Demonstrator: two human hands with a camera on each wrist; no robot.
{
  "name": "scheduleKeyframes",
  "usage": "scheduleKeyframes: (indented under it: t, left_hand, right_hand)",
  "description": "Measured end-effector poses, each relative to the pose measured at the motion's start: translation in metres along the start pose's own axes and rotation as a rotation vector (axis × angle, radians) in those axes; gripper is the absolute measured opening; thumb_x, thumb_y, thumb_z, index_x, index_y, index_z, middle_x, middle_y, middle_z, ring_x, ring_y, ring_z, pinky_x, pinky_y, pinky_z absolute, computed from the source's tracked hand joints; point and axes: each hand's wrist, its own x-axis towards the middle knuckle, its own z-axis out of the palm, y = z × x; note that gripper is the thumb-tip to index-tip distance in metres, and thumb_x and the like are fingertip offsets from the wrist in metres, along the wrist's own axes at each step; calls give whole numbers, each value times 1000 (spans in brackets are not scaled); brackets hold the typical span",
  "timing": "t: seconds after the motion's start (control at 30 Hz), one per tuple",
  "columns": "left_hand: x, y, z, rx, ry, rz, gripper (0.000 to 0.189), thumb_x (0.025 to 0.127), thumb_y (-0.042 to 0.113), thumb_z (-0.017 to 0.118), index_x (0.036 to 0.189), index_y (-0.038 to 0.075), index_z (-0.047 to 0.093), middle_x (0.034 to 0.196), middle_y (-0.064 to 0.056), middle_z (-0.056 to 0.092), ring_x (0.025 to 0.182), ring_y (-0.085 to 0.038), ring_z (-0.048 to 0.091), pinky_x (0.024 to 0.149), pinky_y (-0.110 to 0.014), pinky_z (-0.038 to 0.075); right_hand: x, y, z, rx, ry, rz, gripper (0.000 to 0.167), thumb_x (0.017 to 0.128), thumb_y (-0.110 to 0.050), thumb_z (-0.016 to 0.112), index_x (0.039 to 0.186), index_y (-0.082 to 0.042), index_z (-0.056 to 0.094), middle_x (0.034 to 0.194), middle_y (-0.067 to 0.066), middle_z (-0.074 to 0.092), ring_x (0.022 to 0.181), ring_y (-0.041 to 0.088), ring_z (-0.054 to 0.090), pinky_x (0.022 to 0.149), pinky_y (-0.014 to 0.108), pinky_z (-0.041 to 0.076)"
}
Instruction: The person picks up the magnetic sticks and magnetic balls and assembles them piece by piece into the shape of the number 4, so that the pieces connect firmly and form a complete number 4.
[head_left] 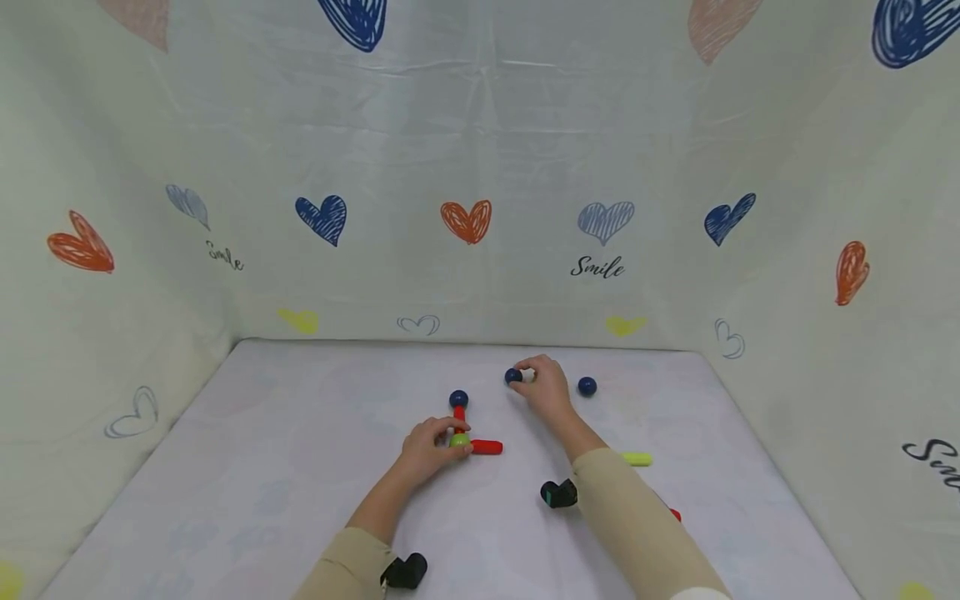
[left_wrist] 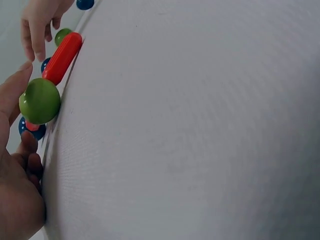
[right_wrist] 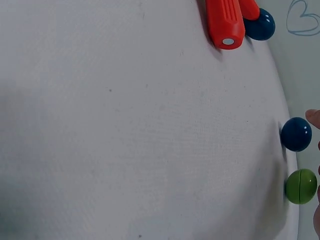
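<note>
One green ball (head_left: 459, 441): on the desk (head_left: 225, 475), red sticks (head_left: 487, 447) against it — left hand (head_left: 427, 448) gripping it, fingers around.
One blue ball (head_left: 512, 377): farther back, pinched by the right hand (head_left: 547, 387).
Feel: likely light, hard, slick — hold at the widest part.

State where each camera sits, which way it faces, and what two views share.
Head: worn on the head, facing forward and down over the table; left hand, right hand and sleeves show.
Left wrist: on that wrist, facing the green ball and a red rod; both hands show.
Right wrist: on that wrist, facing table and a blue ball; only fingers show.
Shared: head and left wrist both see the green ball.
</note>
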Motion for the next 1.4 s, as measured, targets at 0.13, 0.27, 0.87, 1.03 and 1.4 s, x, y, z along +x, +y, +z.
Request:
scheduleKeyframes:
  t: [0.13, 0.27, 0.87, 1.03, 1.4]
  left_hand:
    - [-1, -1, 0, -24, 0, -1, 28, 83, 27, 79, 109, 19, 71, 85, 0, 50, 84, -20, 45, 66, -34, 34]
    - [-1, -1, 0, -43, 4, -6, 28, 83, 27, 79, 108, 19, 71, 80, 1, 49, 80, -19, 44, 64, -32, 32]
    - [-1, 0, 1, -63, 17, -28, 24, 83, 25, 79, 105, 19, 72, 80, 1, 49, 83, -20, 43, 65, -33, 32]
    - [-1, -1, 1, -77, 13, -15, 23, 84, 24, 78, 105, 18, 72, 79, 1, 48, 82, -20, 43, 64, -32, 33]
    - [0, -3, 1, -91, 8, -3, 22, 84, 22, 78, 104, 16, 72, 79, 0, 48, 83, -20, 43, 64, -32, 35]
  right_hand:
    - [2, 2, 3, -29, 0, 4, 27, 78, -19, 83, 102, -12, 74, 107, 7, 64, 101, 28, 53, 87, 45, 43]
    - [3, 2, 6, -63, -2, 4, 29, 78, -21, 83, 104, -13, 74, 108, 6, 63, 105, 29, 52, 92, 48, 38]
    - [6, 4, 12, -219, 8, -84, 38, 75, -16, 84, 111, -15, 73, 110, 7, 63, 102, 28, 49, 85, 46, 33]
    - [6, 4, 14, -229, 9, -79, 38, 75, -15, 84, 112, -15, 72, 110, 6, 63, 102, 27, 48, 84, 45, 33]
    - [5, 5, 17, -213, 30, -46, 36, 79, -17, 81, 113, -15, 72, 112, 6, 63, 103, 27, 47, 86, 45, 32]
